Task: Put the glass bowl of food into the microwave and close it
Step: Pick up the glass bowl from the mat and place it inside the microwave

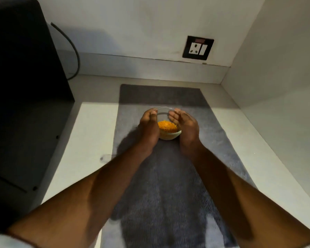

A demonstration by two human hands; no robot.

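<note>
On grey towel mat (168, 185) | left hand (149, 127), right hand (186, 127) grip round glass bowl (169, 136) | shredded orange food (167, 127)

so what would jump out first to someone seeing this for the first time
The bright orange food in a glass bowl at the centre, cupped by the left hand and right hand, over a grey mat. Next, the big black appliance at far left and the wall socket behind.

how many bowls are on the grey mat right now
1. A glass bowl of orange food sits near the middle of the grey mat, cupped between the left hand and right hand. None other shows, though the forearms cover part of the mat.
</note>
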